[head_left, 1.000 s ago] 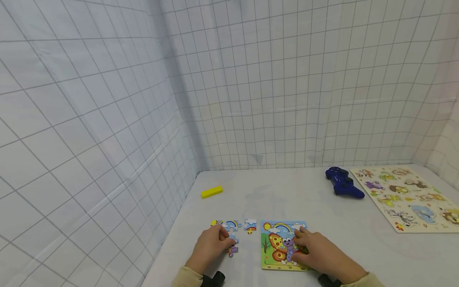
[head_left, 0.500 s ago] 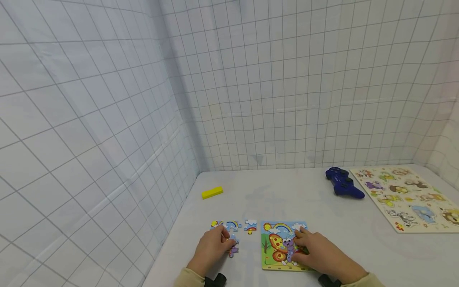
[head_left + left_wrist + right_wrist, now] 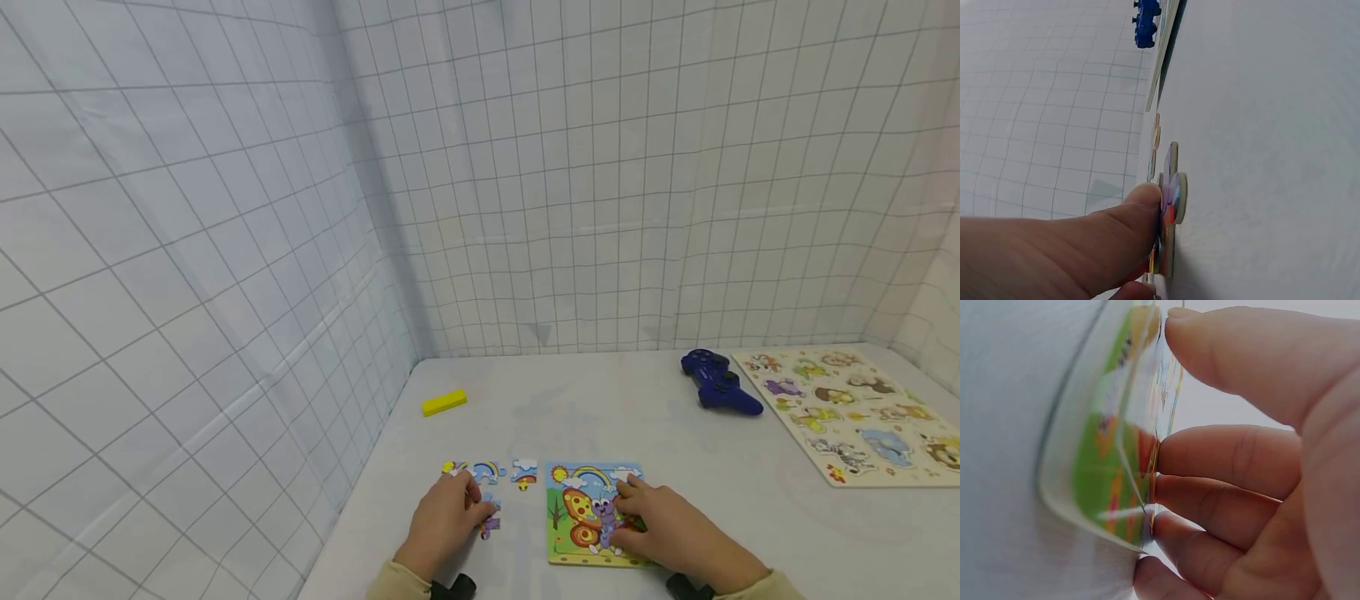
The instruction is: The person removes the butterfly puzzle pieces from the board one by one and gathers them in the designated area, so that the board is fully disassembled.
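Note:
My left hand (image 3: 441, 521) pinches a purple and blue puzzle piece (image 3: 491, 525) low over the white table, left of the butterfly board. In the left wrist view the thumb (image 3: 1145, 197) lies against the piece (image 3: 1175, 197), its edge facing the camera; other fingertips are mostly hidden. My right hand (image 3: 671, 525) rests on the right part of the butterfly puzzle board (image 3: 570, 546), thumb and fingers spread. The right wrist view has fingertips (image 3: 1172, 453) touching the board's surface (image 3: 1094, 481); the hand covers part of the picture.
Rainbow puzzle pieces (image 3: 486, 472) and a cloud piece (image 3: 524, 472) lie above my left hand. Farther back are a yellow block (image 3: 444, 402) and a blue game controller (image 3: 718, 383). An animal board (image 3: 847, 408) lies at right. Gridded cloth stands behind and left.
My left hand has shifted slightly right, and the purple and blue piece under its fingertips has moved a little. My right hand and the butterfly board have stayed nearly still.

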The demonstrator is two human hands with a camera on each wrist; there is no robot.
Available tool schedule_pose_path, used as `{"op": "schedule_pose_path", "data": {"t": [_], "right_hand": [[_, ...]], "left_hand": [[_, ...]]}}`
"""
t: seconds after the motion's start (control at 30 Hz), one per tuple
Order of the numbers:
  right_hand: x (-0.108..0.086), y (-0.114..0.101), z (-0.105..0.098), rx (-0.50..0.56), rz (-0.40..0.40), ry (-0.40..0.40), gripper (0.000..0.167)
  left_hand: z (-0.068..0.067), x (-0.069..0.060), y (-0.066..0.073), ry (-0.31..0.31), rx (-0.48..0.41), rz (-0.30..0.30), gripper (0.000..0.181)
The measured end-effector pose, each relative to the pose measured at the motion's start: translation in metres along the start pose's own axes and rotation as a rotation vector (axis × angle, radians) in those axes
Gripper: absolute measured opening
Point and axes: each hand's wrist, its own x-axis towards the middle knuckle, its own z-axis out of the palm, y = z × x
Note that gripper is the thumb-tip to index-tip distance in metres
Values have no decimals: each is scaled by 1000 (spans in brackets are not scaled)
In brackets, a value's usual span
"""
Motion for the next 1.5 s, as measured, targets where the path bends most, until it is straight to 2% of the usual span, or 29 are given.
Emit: {"op": "schedule_pose_path", "data": {"t": [0.43,0.53,0.6,0.67,0.73,0.87,0.93,1.0,1.1,1.23,1.3,1.5], "right_hand": [[0,2,1,-1,-35,-3,58],[0,2,1,-18,-51,6,57],[1,3,1,-24,-61,9,56],[1,3,0,-31,-71,12,56],[1,3,0,-31,-71,12,56],[2,2,0,-45,-67,23,55],[2,1,0,-48,-61,27,54],[3,2,1,-58,-70,36,52],[3,3,2,-62,-82,42,51],[3,5,3,-63,-118,56,50],[2,5,3,-59,-126,64,48],[1,6,0,-54,-134,81,40]], "left_hand": [[1,-7,0,39,-33,-32,27],[2,-6,5,113,3,-46,26],[4,-6,14,192,35,-34,22],[8,-5,25,239,24,0,18],[15,-4,38,211,-49,77,15],[31,-1,67,-29,-237,212,11],[37,2,81,-126,-259,261,11],[41,8,94,-177,-233,302,12],[49,17,107,-205,-147,356,14],[61,25,114,-204,-55,359,12],[66,27,115,-186,-43,337,10],[77,27,117,-101,-86,279,7]]}}
